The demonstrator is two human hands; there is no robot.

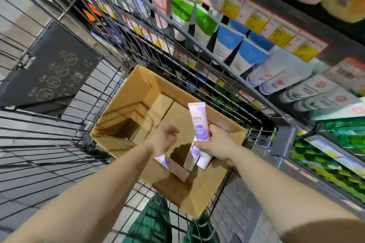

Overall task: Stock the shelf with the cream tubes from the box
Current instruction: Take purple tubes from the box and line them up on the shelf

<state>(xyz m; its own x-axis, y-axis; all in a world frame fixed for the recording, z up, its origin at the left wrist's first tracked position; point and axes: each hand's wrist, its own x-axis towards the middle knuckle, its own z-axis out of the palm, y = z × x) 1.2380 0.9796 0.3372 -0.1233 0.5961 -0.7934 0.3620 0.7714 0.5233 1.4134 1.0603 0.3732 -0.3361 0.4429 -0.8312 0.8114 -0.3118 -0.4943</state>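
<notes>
Tubes [198,124], white w/ purple print, gripped in right hand [216,145].

The lower ends of the cream tubes [198,124] are covered by the right hand [217,145], so their count cannot be told. Another tube [163,161] is half hidden under the left hand [165,139], whose fingertips are smeared by blur. The print on the shelf [296,31] price labels is too blurred to be read. Both forearms are cut off by the bottom edge.
</notes>
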